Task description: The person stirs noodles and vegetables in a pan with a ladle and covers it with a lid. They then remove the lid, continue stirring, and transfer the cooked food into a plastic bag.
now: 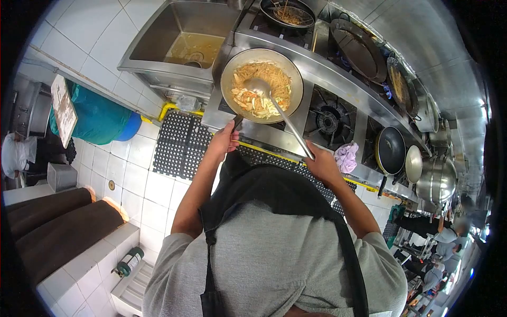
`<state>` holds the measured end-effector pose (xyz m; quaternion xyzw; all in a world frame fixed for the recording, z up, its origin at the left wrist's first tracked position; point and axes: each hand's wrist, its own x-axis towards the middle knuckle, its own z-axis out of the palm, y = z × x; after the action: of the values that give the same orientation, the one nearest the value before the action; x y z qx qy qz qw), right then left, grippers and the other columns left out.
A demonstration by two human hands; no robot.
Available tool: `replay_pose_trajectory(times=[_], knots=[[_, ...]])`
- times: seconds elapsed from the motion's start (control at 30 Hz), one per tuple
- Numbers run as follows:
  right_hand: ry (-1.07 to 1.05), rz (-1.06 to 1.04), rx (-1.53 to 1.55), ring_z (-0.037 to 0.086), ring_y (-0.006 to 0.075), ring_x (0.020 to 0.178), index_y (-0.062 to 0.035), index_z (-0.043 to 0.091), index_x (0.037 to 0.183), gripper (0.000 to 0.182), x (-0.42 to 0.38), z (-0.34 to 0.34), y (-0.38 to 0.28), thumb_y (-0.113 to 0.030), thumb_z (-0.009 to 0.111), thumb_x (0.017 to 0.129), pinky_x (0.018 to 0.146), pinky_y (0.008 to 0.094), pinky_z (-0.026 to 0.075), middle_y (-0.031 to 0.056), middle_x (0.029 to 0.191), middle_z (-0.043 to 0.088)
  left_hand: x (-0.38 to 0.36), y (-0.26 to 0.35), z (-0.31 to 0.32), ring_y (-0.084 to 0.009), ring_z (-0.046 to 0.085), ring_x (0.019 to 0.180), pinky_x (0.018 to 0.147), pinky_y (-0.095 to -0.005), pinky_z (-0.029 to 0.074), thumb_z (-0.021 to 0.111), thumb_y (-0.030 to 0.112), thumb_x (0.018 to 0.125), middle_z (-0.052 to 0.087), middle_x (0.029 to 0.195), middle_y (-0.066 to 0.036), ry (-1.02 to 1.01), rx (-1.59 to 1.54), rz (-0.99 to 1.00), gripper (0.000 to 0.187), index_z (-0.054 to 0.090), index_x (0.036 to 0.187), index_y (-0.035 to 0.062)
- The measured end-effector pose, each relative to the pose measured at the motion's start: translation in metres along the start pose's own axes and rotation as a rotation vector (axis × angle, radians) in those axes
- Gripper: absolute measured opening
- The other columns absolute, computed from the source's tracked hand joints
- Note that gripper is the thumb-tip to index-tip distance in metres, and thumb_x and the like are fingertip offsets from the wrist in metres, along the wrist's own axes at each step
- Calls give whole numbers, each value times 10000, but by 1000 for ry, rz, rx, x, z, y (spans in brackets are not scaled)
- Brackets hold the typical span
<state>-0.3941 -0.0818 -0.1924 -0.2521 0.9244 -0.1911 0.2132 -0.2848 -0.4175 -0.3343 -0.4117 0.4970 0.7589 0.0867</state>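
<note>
A large wok (227,87) sits on the stove, with noodles (274,74) on its far side and sliced vegetables (259,105) nearer me. My left hand (226,140) is closed at the wok's dark handle (238,123), which points toward me. In my right hand (322,162) is the end of a long metal ladle (285,117). Its round bowl rests among the food, near the middle of the wok.
Right of the wok is a bare burner (330,119), then a pink cloth (346,157) at the stove's edge and a black frying pan (391,150). A metal sink (153,39) stands left. More pans line the back. Several people (446,248) work far right.
</note>
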Motion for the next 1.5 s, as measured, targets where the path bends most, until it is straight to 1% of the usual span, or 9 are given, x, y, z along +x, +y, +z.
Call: replay_pose_trajectory(times=[0.07,0.4,0.5,0.6,0.8,0.97,1.2,1.33,1.5], knots=[[-11,-58,-11,685,490,1000,-56,563,1455,609,-13,-6,-12,-143,648,858,910,515,542,335,1084,690,0,0,-2,-139,629,715,680,-298,506,568,681,975,648,853,2,-1,-6,-4,612,684,1034,83],[62,-31,250,663,447,1153,9,554,1444,602,53,40,-31,-139,650,869,1008,437,523,318,1302,632,14,11,0,-166,644,721,737,-334,515,581,580,965,666,849,-10,-69,-48,-126,500,692,1019,95],[117,-50,317,744,334,969,5,550,1453,611,52,50,-36,-149,667,874,872,402,547,324,1142,686,18,5,-2,-187,655,744,743,-333,514,592,564,961,668,851,-17,-88,-80,-142,487,690,1016,90],[-100,65,313,739,369,925,-6,549,1459,616,45,26,-58,-152,671,873,853,427,546,316,1092,695,17,6,1,-212,661,782,752,-332,513,620,542,949,670,864,-29,-120,-113,-152,475,690,1028,79],[22,-184,36,697,453,942,-49,555,1467,638,13,13,-12,-167,705,858,866,468,549,294,1083,708,26,13,-3,-205,659,767,713,-342,515,645,524,947,674,850,-14,-267,-285,-281,428,693,1006,103],[13,24,85,668,453,1111,-41,593,1431,562,36,13,-14,-135,685,884,965,453,532,292,1252,664,41,23,2,-193,633,745,638,-297,495,657,496,967,667,842,-20,-433,-491,-447,439,686,1023,62],[228,-2,36,672,468,1057,-70,554,1460,593,6,9,11,-152,667,884,949,517,535,286,1194,689,45,25,-5,-163,605,715,583,-248,478,656,378,993,655,879,-23,-582,-579,-482,355,666,1075,33],[21,46,-14,681,480,1024,-110,529,1481,629,-44,7,21,-129,659,866,919,542,544,287,1182,693,45,31,-1,-148,593,702,570,-230,475,672,319,987,652,896,-24,-568,-568,-496,315,652,1111,31],[41,7,-79,681,467,1004,-122,545,1471,609,-47,6,27,-124,658,873,900,520,549,272,1125,703,49,34,7,-96,572,683,479,-175,420,673,258,993,640,923,-10,-557,-599,-592,306,603,1192,36]])
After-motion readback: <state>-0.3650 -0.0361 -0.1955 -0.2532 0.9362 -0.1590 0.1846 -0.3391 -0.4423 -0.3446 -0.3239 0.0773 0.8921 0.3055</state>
